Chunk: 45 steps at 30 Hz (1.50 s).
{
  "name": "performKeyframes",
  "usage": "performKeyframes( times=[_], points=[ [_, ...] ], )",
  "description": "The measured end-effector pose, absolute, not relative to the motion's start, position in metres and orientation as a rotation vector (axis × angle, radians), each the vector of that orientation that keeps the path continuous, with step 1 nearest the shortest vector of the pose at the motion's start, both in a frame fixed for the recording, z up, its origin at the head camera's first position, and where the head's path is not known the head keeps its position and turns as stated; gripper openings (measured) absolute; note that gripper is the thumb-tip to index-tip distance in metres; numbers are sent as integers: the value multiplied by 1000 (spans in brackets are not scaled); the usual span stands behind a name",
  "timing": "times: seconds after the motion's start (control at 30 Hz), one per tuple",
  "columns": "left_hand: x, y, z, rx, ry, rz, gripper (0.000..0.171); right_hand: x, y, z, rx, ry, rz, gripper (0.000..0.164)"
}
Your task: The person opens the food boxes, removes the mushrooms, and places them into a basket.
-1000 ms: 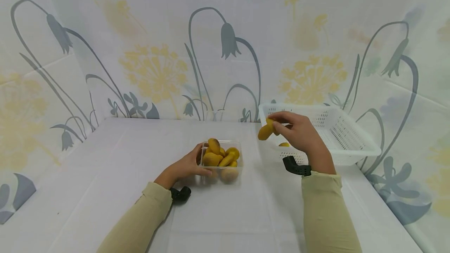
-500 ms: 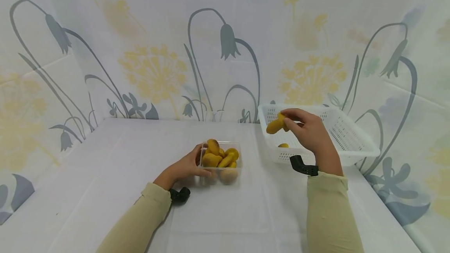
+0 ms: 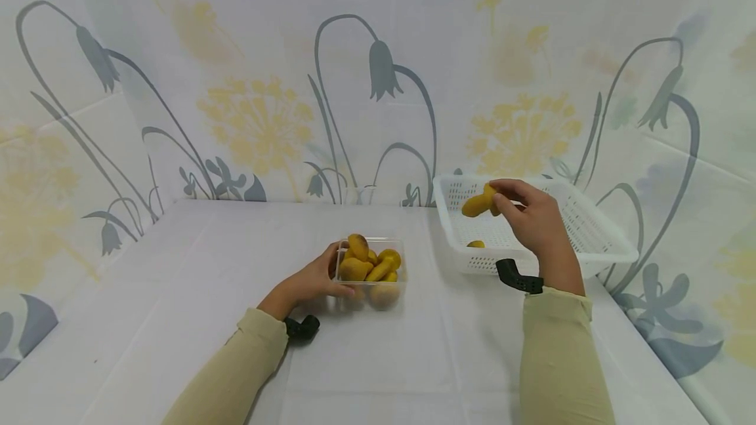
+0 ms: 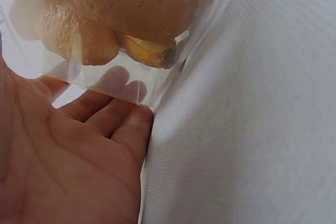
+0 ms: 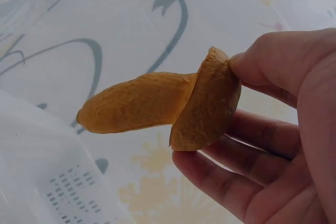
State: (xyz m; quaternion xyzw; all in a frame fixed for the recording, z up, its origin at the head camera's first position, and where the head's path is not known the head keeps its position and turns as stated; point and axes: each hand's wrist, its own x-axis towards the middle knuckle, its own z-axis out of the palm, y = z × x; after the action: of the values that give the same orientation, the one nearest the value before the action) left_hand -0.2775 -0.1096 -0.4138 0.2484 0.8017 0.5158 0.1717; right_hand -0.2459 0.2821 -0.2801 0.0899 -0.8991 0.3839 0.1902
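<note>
Between the thumb and fingers of my right hand (image 3: 534, 218) is a yellow-brown mushroom (image 5: 136, 106), pinched by its cap with the thick stem pointing left. This hand is raised over the white perforated basket (image 3: 608, 258), where one more yellow mushroom (image 3: 476, 244) shows near the front left wall. My left hand (image 3: 313, 279) grips the left side of a clear plastic box (image 3: 378, 283), thumb at the front and fingers behind. Several yellow mushrooms (image 3: 354, 270) fill that box. Dark specks mark the base of one mushroom (image 4: 131, 3) seen through its wall.
A white cloth covers the table (image 3: 378, 359). At its back edge stands a clear plastic container (image 3: 359, 196), in front of a flower-printed curtain (image 3: 266, 84). Black wrist cameras sit on both forearms.
My right hand has moved right and slightly up with the mushroom, from the basket's left edge to above its inside. The left hand and the box have stayed in place.
</note>
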Motion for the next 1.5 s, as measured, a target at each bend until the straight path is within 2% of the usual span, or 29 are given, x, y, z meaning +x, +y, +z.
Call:
performKeyframes(
  times=[1.07, 1.5],
  points=[
    [-276, -113, -420, 634, 2281, 1459, 105, -262, 300, -314, 52, -2638, 1052, 47],
    [-276, -111, -414, 647, 2290, 1460, 104, -268, 308, -322, 6, -2734, 924, 42]
  ],
)
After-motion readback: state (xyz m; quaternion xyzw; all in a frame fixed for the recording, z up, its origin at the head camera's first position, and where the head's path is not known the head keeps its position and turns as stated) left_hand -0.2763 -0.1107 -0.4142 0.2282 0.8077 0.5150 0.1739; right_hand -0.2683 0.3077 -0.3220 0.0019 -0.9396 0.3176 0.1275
